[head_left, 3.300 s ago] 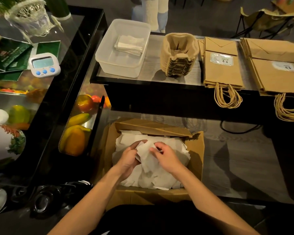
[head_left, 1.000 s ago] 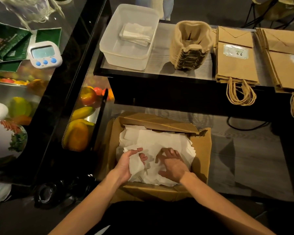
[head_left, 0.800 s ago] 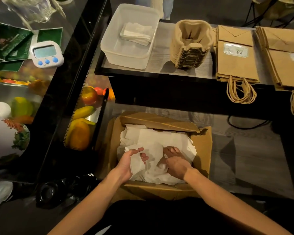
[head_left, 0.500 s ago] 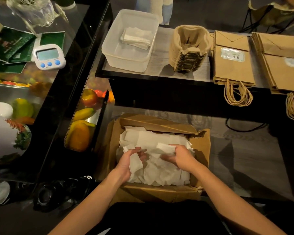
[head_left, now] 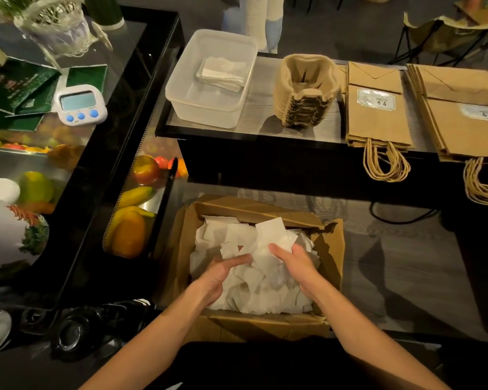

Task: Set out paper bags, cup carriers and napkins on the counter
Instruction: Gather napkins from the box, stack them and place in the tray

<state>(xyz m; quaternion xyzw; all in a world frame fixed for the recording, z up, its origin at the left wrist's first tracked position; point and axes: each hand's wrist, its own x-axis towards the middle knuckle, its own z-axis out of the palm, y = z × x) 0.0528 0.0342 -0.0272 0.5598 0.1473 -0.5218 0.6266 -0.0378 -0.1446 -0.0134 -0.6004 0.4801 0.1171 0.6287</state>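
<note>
A cardboard box on the lower shelf is full of loose white napkins. My right hand pinches a napkin that sticks up above the pile. My left hand lies on the pile with its fingers straight, pointing towards the right hand. On the counter above stands a clear plastic tub with a few folded napkins inside. Right of it are a stack of cup carriers and two stacks of brown paper bags, handles hanging over the edge.
A white kitchen timer and green leaflets lie on the glass case at left, with fruit inside it. A black cable runs along the shelf right of the box. Dark round objects sit at lower left.
My right hand has lifted a napkin higher out of the pile. My left hand has straightened its fingers and moved towards the right hand.
</note>
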